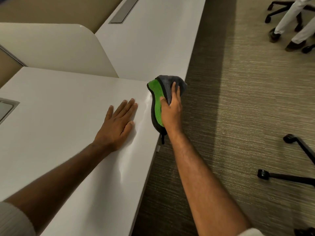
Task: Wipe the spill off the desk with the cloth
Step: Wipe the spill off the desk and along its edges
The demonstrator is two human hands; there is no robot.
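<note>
- Desk (pixel 56 116): white top, taken as landmark; its front edge runs diagonally, w/ carpet (pixel 247 99) beyond it.
- Left hand (pixel 117 123): palm down, flat on the desk, fingers straight & close together, holding nothing. Sits a bit in from the front edge.
- Right hand (pixel 171 108): at the desk's front edge, fingers curled round the cloth (pixel 158 101), thumb on the green face, fingertips over the grey side.
- Cloth: green one side, grey the other, bunched up in the right hand at the desk edge, partly overhanging the carpet. Lies just beside the left hand's fingertips, not touching them. A dark tag hangs off its lower end, below desk level.
- Spill (pixel 146 106): faint wet sheen on the desk, between the left hand & the cloth, streaking along near the front edge.
- Divider panel (pixel 56 46): beige, stands at the desk's far side.
- Chair casters (pixel 263 173) on the carpet, well apart from the desk.
</note>
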